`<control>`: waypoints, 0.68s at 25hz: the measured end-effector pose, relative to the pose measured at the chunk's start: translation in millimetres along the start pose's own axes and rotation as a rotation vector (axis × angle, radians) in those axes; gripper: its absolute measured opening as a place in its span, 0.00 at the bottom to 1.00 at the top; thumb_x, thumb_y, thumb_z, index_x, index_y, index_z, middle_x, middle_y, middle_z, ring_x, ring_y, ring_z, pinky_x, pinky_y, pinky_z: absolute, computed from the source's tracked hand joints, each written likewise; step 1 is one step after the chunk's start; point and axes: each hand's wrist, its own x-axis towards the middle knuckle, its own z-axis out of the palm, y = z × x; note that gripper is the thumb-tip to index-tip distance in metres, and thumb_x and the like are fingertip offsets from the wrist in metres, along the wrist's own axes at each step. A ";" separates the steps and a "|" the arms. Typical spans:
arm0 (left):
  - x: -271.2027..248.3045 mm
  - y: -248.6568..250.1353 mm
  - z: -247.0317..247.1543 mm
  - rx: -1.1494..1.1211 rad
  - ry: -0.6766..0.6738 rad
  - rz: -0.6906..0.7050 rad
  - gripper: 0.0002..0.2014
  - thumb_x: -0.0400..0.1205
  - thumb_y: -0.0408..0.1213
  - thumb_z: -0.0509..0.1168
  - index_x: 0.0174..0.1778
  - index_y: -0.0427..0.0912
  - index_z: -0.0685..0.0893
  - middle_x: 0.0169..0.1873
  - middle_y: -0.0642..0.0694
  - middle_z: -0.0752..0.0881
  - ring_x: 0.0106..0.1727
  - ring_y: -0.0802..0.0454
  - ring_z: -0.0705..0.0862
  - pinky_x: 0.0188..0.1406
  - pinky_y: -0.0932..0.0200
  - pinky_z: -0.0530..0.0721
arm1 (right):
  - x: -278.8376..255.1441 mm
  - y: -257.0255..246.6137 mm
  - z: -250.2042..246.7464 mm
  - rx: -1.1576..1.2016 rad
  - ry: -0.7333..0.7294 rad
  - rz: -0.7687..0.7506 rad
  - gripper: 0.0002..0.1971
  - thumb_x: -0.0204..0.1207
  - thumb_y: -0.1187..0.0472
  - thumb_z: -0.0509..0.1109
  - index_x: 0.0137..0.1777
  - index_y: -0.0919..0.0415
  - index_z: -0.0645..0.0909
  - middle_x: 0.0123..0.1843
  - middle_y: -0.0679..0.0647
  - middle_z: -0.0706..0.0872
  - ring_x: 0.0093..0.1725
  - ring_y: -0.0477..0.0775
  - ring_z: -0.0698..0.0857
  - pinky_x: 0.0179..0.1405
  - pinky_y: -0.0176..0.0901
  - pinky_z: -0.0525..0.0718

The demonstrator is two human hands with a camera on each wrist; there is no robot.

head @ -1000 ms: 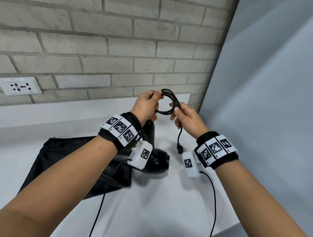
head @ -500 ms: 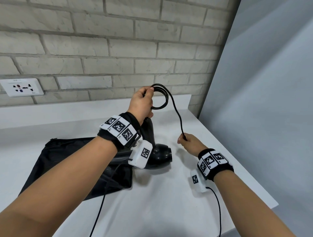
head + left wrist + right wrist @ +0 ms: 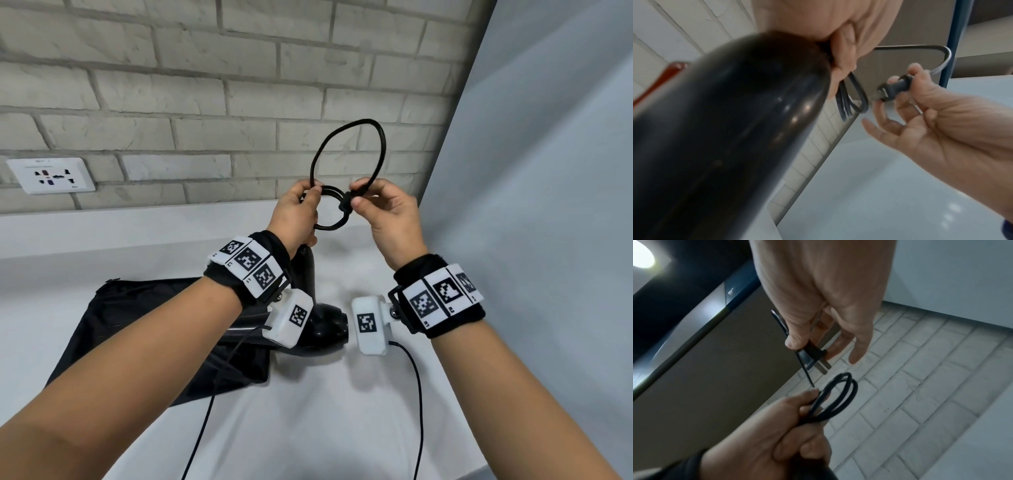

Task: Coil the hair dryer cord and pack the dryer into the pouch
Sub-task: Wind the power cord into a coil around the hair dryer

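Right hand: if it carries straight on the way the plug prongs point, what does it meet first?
Most likely the coiled cord gripped in the left hand. The right hand pinches the plug just short of those loops, prongs aimed at them. Depth is uncertain, so it could pass beside them.

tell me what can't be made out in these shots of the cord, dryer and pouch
- Hair dryer, head view: the left wrist's camera covers most of the body; in the left wrist view it is a blur.
- Pouch, head view: the left forearm hides its right part, so whether it is open is unclear.
- Cord: the left hand hides where it meets the dryer.
- Wall socket: print too small.
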 end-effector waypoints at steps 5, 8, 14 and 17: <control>-8.6 1.9 2.8 -0.004 -0.057 -0.002 0.08 0.87 0.41 0.52 0.48 0.49 0.76 0.23 0.45 0.63 0.09 0.60 0.59 0.18 0.70 0.61 | -1.9 7.9 7.3 -0.308 0.049 0.018 0.11 0.65 0.69 0.75 0.34 0.52 0.80 0.34 0.42 0.86 0.39 0.37 0.84 0.41 0.18 0.74; -14.0 2.6 5.5 0.014 -0.097 0.000 0.08 0.86 0.41 0.53 0.49 0.50 0.76 0.24 0.46 0.64 0.10 0.60 0.59 0.17 0.70 0.62 | -3.8 15.6 3.1 -0.529 0.083 -0.058 0.07 0.61 0.67 0.79 0.35 0.60 0.83 0.34 0.42 0.78 0.40 0.42 0.79 0.41 0.22 0.72; -20.3 3.8 11.5 0.023 -0.165 0.019 0.08 0.86 0.40 0.53 0.53 0.49 0.78 0.23 0.46 0.64 0.11 0.61 0.58 0.16 0.70 0.61 | -2.8 26.3 -2.9 -0.386 0.065 0.032 0.24 0.65 0.76 0.67 0.59 0.56 0.71 0.55 0.52 0.77 0.54 0.46 0.79 0.50 0.27 0.76; -22.7 8.4 11.8 -0.005 -0.189 0.039 0.10 0.87 0.40 0.53 0.56 0.53 0.78 0.19 0.48 0.67 0.11 0.61 0.58 0.15 0.71 0.59 | -3.7 26.2 -4.7 -0.215 -0.139 0.174 0.21 0.70 0.78 0.60 0.60 0.58 0.71 0.43 0.53 0.81 0.45 0.42 0.81 0.47 0.30 0.77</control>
